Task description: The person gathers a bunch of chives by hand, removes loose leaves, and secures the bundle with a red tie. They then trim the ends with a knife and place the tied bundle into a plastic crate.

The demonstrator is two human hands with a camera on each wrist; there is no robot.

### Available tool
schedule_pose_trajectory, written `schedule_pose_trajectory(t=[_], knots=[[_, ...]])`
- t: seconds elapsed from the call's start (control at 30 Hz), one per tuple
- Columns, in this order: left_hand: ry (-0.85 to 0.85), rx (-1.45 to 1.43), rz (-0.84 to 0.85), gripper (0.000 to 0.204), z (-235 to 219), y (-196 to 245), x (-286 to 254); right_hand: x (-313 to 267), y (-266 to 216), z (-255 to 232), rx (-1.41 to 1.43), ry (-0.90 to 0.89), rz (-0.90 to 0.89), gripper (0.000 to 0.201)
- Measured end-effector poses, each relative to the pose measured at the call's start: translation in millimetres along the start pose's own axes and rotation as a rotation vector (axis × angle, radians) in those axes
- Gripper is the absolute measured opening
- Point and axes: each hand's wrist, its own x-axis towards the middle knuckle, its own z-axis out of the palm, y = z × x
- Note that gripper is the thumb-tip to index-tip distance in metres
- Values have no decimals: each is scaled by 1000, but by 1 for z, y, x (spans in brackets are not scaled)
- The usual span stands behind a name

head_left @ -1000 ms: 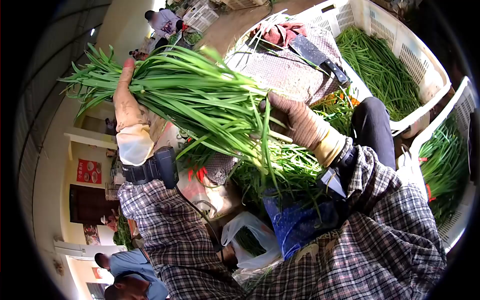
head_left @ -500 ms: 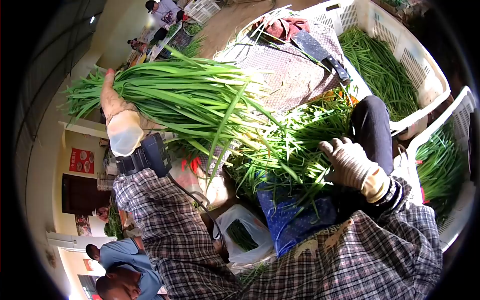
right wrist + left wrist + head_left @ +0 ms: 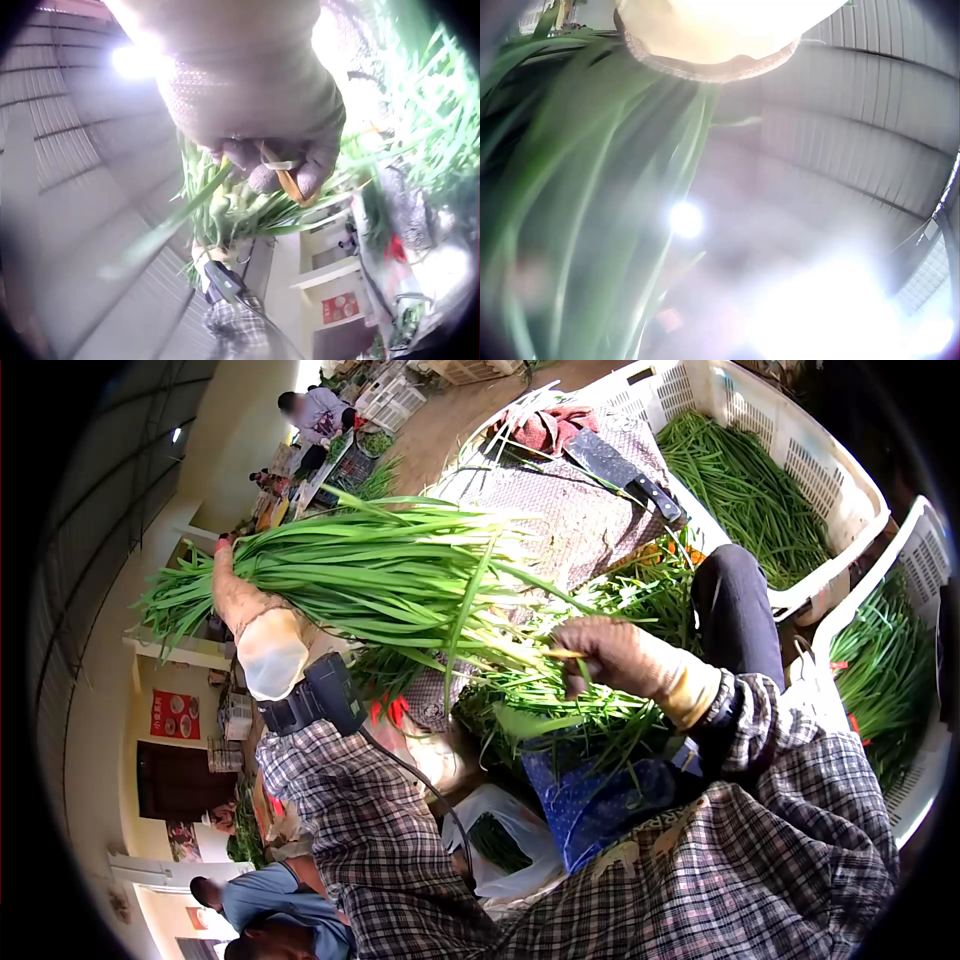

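Observation:
A large bunch of long green leafy stalks (image 3: 380, 565) lies across my left hand (image 3: 243, 595), which grips it near the leaf tips, thumb up on the near side. The pale stalk ends point toward my gloved right hand (image 3: 615, 655). In the right wrist view, the curled fingers of my right hand (image 3: 255, 112) pinch a yellowed leaf (image 3: 294, 187) and a green blade (image 3: 187, 206). Loose green trimmings (image 3: 590, 700) lie beneath on a blue bag (image 3: 590, 790). The left wrist view shows leaves (image 3: 577, 202) hanging beside the glove cuff (image 3: 712, 67).
A cleaver (image 3: 610, 465) and red cloth (image 3: 545, 430) lie on a textured cover (image 3: 560, 510). White crates (image 3: 845, 495) of greens stand at right. A plastic bag (image 3: 530, 825) sits below. Other people (image 3: 320, 415) are at upper left and lower left.
My right hand left the bunch, dropped back open over the trimmings, then returned to the stalk ends and now pinches leaves. My left hand still holds the bunch, slightly lower.

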Motion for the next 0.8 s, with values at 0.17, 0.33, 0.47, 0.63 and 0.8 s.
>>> schedule_pose_trajectory(t=[0.17,0.33,0.47,0.63,0.8], knots=[[9,56,-42,46,-22,2,6,-62,-16,-7,-767,-335,356,34],[92,42,44,48,-21,-1,2,-8,-100,-23,-743,-41,363,52],[28,26,78,48,1,-3,-18,63,-65,-19,-486,31,406,56],[-30,37,93,40,-5,4,-25,57,-40,0,171,291,438,29],[17,51,107,42,-23,-1,-13,-18,-24,-30,402,21,575,18]])
